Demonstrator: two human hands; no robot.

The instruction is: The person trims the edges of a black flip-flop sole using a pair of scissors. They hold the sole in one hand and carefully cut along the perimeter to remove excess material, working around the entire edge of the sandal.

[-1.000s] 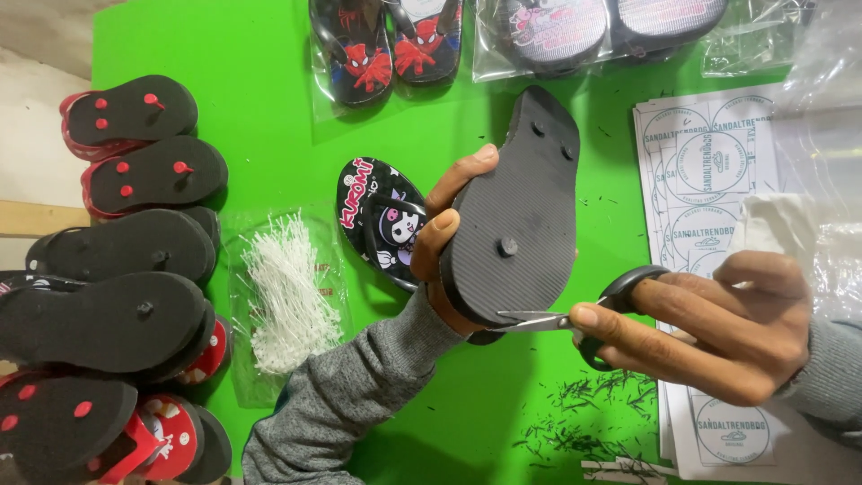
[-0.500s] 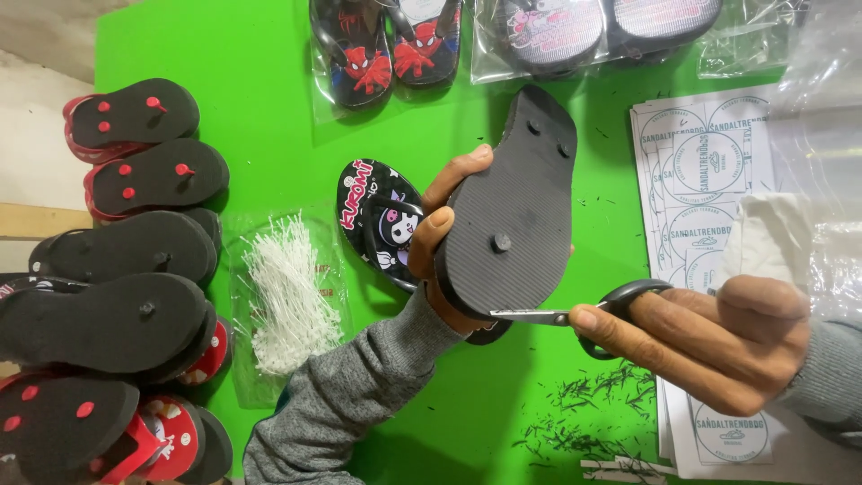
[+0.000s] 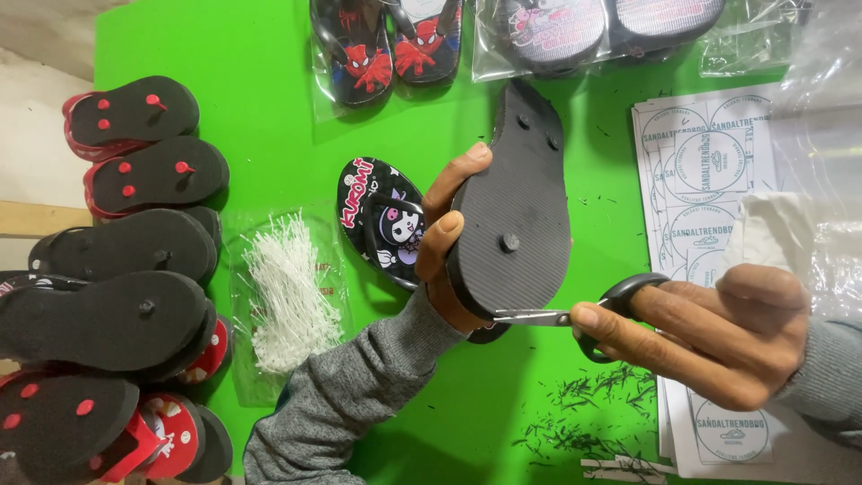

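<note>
Left hand [image 3: 449, 247]: fingers closed around one black sandal [image 3: 516, 211], held sole-up above the green surface [image 3: 269, 108]. Right hand [image 3: 718, 337]: fingers gripping one pair of black-handled scissors [image 3: 575, 316], blade tips touching the sandal's heel edge. One printed sandal [image 3: 382, 220] lies just beside the left hand. One clear bag of white plastic ties [image 3: 287, 287] rests further left. Left edge: at least seven black sandals [image 3: 135, 242], stacked sole-up. Top edge: two bagged pairs [image 3: 386, 45]. Black trimmings [image 3: 584, 413] are scattered under the right hand.

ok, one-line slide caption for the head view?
Left hand holds a black flip-flop sole-up while right hand applies scissors at its heel edge.
</note>
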